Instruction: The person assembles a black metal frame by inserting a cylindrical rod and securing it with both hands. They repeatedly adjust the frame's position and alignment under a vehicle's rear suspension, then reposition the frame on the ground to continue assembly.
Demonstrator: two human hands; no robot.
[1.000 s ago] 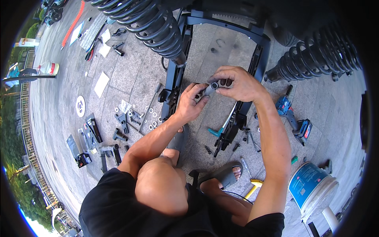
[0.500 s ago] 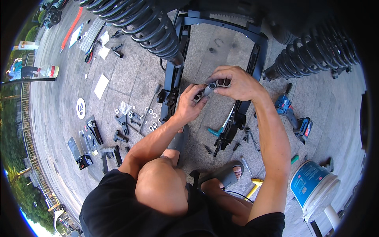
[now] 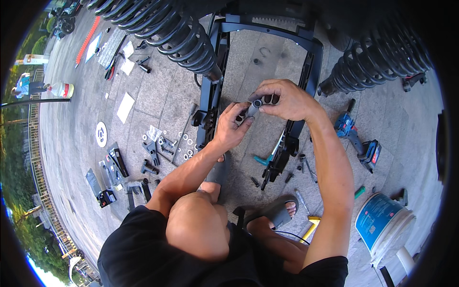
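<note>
"Two hands are in view, the left hand [image 3: 230,126] and the right hand [image 3: 287,101]. State the condition of the fingers."

"Both sets are clamped on one part, a gray cylinder [image 3: 251,111]. Left thumb and fingers grip its body; right thumb and fingertips pinch the end with the round opening. The part is held above the pavement [image 3: 153,91], appearing between the two sides of one black frame [image 3: 313,62]."

"Count the larger items."

"Coil springs: two, one at the upper left [image 3: 179,45] and one at the upper right [image 3: 382,62]. Cordless power tool [image 3: 354,136], blue and black: one, lying right of the frame. Teal-handled tool [image 3: 262,160]: one, near the frame's right side. Yellow tool [image 3: 311,228]: one, near the sandal [image 3: 279,214]. White disc [image 3: 101,134]: one, at the left."

"Count the small parts."

"Short dark pieces: two, one left [image 3: 255,182] and one right [image 3: 289,178] of the frame's near right end. Pale rings [image 3: 190,142]: several, grouped beyond the left forearm; exact count cannot be told."

"List containers and contents."

"Bucket [image 3: 380,217], white with a blue label: one, at the right; contents cannot be told. Clear plastic bag [image 3: 154,133]: one, near the rings; contents too small to identify."
</note>
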